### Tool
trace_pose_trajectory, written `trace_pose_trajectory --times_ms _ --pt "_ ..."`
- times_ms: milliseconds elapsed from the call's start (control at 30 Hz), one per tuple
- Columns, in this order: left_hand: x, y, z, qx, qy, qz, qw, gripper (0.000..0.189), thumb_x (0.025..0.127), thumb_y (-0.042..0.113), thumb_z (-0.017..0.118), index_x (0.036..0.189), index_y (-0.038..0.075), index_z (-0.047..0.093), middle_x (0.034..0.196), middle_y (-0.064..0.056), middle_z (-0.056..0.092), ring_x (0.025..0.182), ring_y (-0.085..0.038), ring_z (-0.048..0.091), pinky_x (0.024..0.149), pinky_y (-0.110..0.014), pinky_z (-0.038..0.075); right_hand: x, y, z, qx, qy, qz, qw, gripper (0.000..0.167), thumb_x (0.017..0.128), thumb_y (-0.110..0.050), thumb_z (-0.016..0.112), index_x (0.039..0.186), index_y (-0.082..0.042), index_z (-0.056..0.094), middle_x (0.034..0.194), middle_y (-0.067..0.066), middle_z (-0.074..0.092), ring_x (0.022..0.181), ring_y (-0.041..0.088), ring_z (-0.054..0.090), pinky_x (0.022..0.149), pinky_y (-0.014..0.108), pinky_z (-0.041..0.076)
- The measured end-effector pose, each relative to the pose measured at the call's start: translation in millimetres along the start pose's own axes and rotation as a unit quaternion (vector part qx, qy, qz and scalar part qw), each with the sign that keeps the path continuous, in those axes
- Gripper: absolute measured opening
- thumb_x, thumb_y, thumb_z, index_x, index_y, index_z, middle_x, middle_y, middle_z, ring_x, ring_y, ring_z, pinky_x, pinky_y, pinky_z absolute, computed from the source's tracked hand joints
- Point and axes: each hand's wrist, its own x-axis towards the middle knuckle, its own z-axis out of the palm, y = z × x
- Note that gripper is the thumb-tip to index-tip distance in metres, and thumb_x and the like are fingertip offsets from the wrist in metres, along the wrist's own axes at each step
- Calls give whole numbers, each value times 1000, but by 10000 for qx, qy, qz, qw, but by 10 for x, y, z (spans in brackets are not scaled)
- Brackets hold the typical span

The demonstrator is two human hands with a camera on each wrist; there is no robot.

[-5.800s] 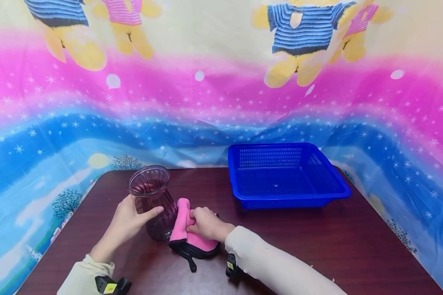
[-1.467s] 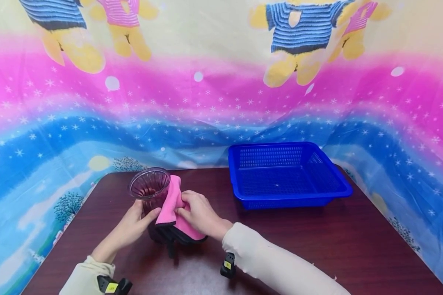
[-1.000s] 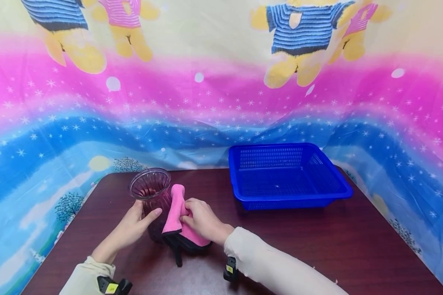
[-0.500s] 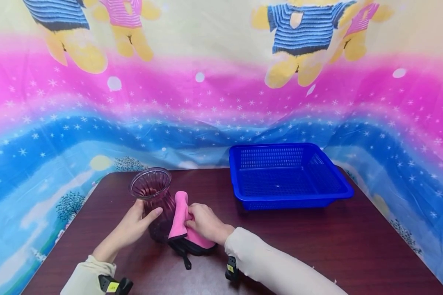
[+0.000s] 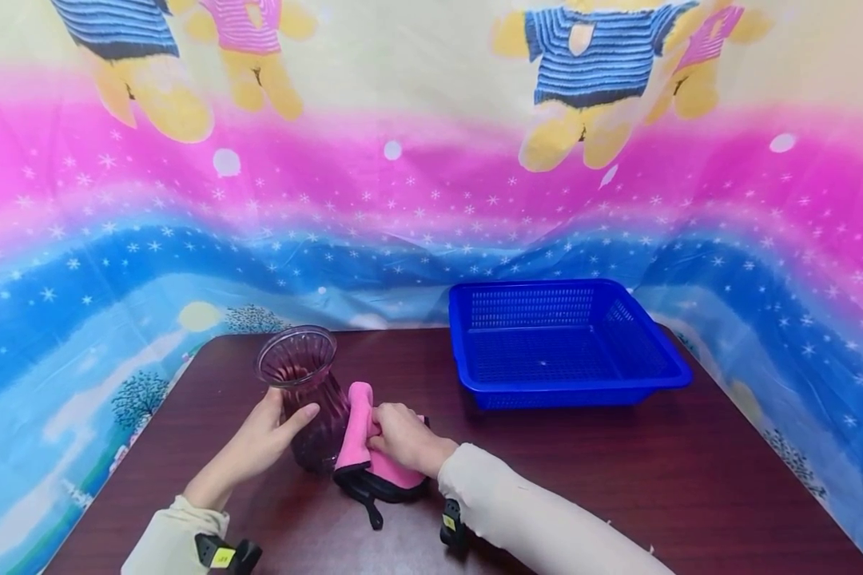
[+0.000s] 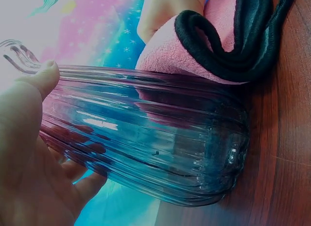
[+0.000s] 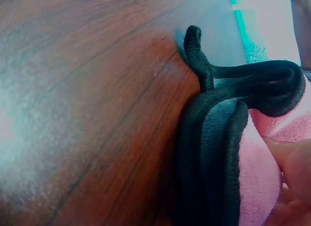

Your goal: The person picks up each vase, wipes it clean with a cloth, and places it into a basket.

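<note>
Left grip: the left hand (image 5: 259,439) holds the vase below its rim, thumb on the near side and other fingers behind the glass.
Right grip: the right hand (image 5: 406,438) pinches the pink cloth (image 5: 358,427), bunching it into a fold.
Vase (image 5: 321,435): purple ribbed glass, mouth up, between the hands on the left half of the counter (image 5: 654,463); whether its base sits flat, I cannot tell.
Cloth: beside the vase's lower side, seemingly touching it; black edging and a small black loop (image 7: 193,46) hang toward the counter.
Just changed: the cloth has slid down from near the rim to low on the glass, while the vase hardly moves.
Meaning: probably the low end of a wiping stroke, the left hand steadying.
Blue basket (image 5: 575,386): well apart, at the far right.
</note>
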Motion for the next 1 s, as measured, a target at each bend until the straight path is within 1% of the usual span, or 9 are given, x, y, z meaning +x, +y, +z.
trace_pose_trajectory --times_ms 33,133,233,267,500,600,800,1000 --pt "1 1 0 -8 -13 -5 10000 64 103 25 58 151 -1 24 148 -30 46 137 -48 49 108 -64 43 6 36 29 -70 53 -120 9999 30 88 -11 76 67 -15 55 61 -8 46 60 4 44 51 20 33" --pt "4 5 -1 -20 -25 -13 10000 65 103 25 59 151 -1 24 149 -30 45 137 -48 48 108 -64 43 7 41 22 -59 63 -221 9997 31 87 -11 76 66 -14 54 59 -8 45 60 4 44 52 20 35" --pt "8 9 -4 9 -29 -37 10000 66 103 26 58 152 -1 23 150 -30 44 138 -48 47 109 -65 42 9 43 21 -86 43 -210 9997 30 87 -10 76 67 -14 54 60 -8 45 61 4 44 53 19 35" --pt "10 11 -5 20 -30 -43 10000 66 103 26 58 152 -1 23 150 -30 44 139 -48 46 109 -65 42 3 12 -8 -15 -15 -117 9999 29 87 -9 76 66 -12 55 60 -8 45 61 4 44 54 18 35" --pt "12 22 -8 83 -36 -100 9999 67 103 28 58 152 -1 23 150 -31 44 138 -48 47 109 -65 42 -3 31 12 44 17 -56 10000 28 87 -10 77 68 -11 56 64 -8 44 63 3 43 58 16 34" --pt "10 25 -8 101 -30 -104 9999 66 103 28 58 151 -2 24 149 -31 45 138 -48 47 109 -65 42 -3 37 15 105 28 -9 9999 29 88 -12 78 68 -12 57 64 -9 44 63 3 43 57 16 33" --pt "6 17 -6 71 -13 -91 9999 65 103 27 58 151 -2 24 148 -31 46 137 -48 48 109 -65 41 15 55 32 41 17 18 10000 31 88 -15 78 67 -14 55 64 -8 44 62 3 42 54 16 31" --pt "-2 7 -5 72 8 -94 9999 65 103 27 58 151 -2 25 148 -31 47 137 -48 49 109 -64 42 13 36 -1 67 35 -21 10000 29 88 -14 77 67 -14 56 66 -6 46 62 4 43 54 17 32"
